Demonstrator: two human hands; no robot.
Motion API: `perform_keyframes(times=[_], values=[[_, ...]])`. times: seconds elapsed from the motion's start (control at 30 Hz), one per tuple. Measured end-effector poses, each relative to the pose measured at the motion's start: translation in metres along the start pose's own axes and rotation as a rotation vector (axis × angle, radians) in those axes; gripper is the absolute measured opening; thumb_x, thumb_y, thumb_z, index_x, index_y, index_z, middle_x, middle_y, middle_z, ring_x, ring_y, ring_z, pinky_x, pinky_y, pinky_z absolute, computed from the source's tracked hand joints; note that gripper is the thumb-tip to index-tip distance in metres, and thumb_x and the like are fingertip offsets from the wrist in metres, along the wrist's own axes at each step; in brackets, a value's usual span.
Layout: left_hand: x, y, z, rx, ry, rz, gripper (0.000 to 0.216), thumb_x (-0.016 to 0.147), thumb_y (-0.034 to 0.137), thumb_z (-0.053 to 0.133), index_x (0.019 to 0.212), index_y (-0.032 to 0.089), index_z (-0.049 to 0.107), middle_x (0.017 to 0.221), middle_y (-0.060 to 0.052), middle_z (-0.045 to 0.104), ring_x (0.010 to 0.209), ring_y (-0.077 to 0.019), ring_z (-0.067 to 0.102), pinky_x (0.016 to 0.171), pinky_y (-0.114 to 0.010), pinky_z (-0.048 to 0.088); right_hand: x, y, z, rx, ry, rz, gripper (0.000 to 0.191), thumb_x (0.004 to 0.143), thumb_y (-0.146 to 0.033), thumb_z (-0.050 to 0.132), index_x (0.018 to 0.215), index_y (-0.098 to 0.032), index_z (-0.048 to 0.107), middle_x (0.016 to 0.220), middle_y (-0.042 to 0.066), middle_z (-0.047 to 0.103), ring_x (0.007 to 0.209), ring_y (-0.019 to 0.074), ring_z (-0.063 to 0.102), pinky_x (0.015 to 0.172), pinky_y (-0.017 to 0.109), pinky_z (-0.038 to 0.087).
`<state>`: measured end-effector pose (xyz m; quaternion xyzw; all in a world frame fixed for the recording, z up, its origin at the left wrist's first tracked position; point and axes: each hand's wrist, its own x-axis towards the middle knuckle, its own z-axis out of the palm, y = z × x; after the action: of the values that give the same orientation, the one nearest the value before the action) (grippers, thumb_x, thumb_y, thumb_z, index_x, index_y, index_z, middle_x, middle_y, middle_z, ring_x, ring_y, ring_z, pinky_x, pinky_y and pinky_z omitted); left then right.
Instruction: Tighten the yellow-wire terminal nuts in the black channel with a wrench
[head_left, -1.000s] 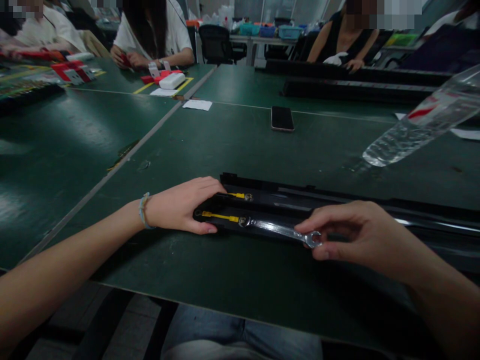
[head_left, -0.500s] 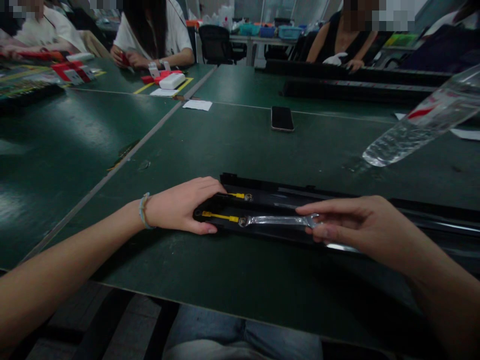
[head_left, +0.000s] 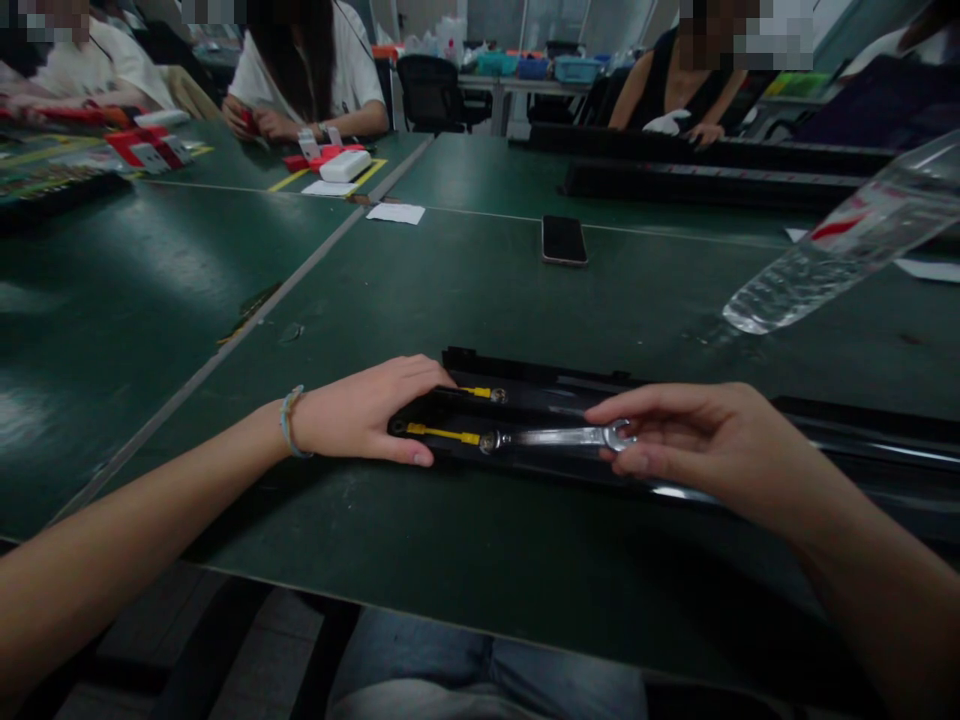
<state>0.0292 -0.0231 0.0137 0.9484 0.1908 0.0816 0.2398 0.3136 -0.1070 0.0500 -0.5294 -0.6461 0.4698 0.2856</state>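
Note:
My right hand [head_left: 705,435] pinches a silver combination wrench [head_left: 551,437] between thumb and fingers, close to its open-jaw end. The wrench's far end sits at a bolt [head_left: 487,441] where a yellow-sleeved cable [head_left: 442,434] is fastened. A second yellow-ended cable [head_left: 478,392] meets another bolt [head_left: 498,396] just behind it. Both lie inside a long black channel-shaped housing [head_left: 536,372] on the table. My left hand [head_left: 375,405] is closed around the housing's left end, thumb on the near side and fingers on the far side, their tips partly hidden.
On the green table [head_left: 480,290] lie a phone [head_left: 564,240] and a piece of white paper [head_left: 396,213]. A clear bottle [head_left: 817,245] leans at the right. Across from me, people handle red parts [head_left: 330,155] and long black pieces [head_left: 675,180].
My right hand has shifted slightly left and turned the wrench a little, so its open jaw shows more. My left hand keeps its hold on the housing.

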Motion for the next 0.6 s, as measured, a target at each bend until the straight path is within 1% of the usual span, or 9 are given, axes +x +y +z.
perform_keyframes(times=[0.1,0.2,0.27,0.3,0.4,0.5,0.6], values=[[0.0,0.001,-0.002,-0.01,0.03,0.013,0.057,0.074,0.053,0.053,0.114,0.012,0.044,0.112,-0.014,0.047,0.107,-0.0279,0.039,0.092,-0.041,0.033,0.003,-0.01,0.006,-0.03,0.003,-0.087,0.023,0.063,-0.028,0.07,0.085,-0.025,0.067,0.069,-0.002,0.066,0.061,0.01,0.061,0.055,0.016,0.05],[0.0,0.007,-0.006,0.004,0.114,0.029,0.054,0.077,0.054,0.048,0.112,0.013,0.047,0.108,-0.012,0.049,0.105,-0.0269,0.038,0.092,-0.04,0.032,0.01,-0.025,0.014,-0.089,-0.034,-0.173,0.022,0.064,-0.029,0.069,0.085,-0.023,0.066,0.07,-0.002,0.066,0.062,0.0104,0.061,0.056,0.018,0.049],[0.0,0.013,-0.01,0.015,0.182,0.024,0.053,0.078,0.054,0.047,0.113,0.014,0.047,0.1,-0.01,0.051,0.096,-0.0243,0.043,0.086,-0.038,0.035,0.017,-0.035,0.021,-0.134,-0.066,-0.227,0.021,0.065,-0.03,0.067,0.085,-0.022,0.066,0.065,-0.003,0.063,0.058,0.0098,0.059,0.052,0.018,0.048],[0.0,0.017,-0.011,0.018,0.212,0.028,0.052,0.077,0.053,0.049,0.112,0.015,0.047,0.093,-0.008,0.052,0.089,-0.0222,0.045,0.081,-0.035,0.037,0.021,-0.041,0.025,-0.155,-0.087,-0.253,0.021,0.066,-0.03,0.066,0.085,-0.022,0.066,0.065,-0.004,0.063,0.057,0.009,0.058,0.051,0.018,0.047],[0.001,0.03,-0.014,0.004,0.278,-0.035,0.046,0.075,0.045,0.057,0.109,0.015,0.049,0.083,-0.003,0.052,0.076,-0.0164,0.048,0.069,-0.026,0.04,0.032,-0.054,0.036,-0.199,-0.135,-0.323,0.021,0.066,-0.029,0.066,0.084,-0.017,0.066,0.059,-0.004,0.06,0.054,0.0073,0.055,0.048,0.017,0.043],[0.001,0.038,-0.014,-0.06,0.292,-0.086,0.033,0.076,0.038,0.058,0.098,0.015,0.052,0.08,-0.001,0.054,0.068,-0.0126,0.05,0.06,-0.021,0.04,0.041,-0.061,0.047,-0.232,-0.161,-0.396,0.022,0.068,-0.031,0.065,0.083,-0.015,0.065,0.062,-0.004,0.059,0.055,0.0062,0.053,0.051,0.017,0.042],[-0.001,0.039,-0.012,-0.163,0.291,-0.114,0.023,0.075,0.034,0.058,0.086,0.014,0.054,0.073,0.001,0.055,0.063,-0.0108,0.05,0.058,-0.019,0.04,0.049,-0.062,0.056,-0.234,-0.179,-0.443,0.024,0.069,-0.032,0.064,0.084,-0.014,0.064,0.063,-0.003,0.058,0.056,0.0059,0.052,0.054,0.018,0.04]])
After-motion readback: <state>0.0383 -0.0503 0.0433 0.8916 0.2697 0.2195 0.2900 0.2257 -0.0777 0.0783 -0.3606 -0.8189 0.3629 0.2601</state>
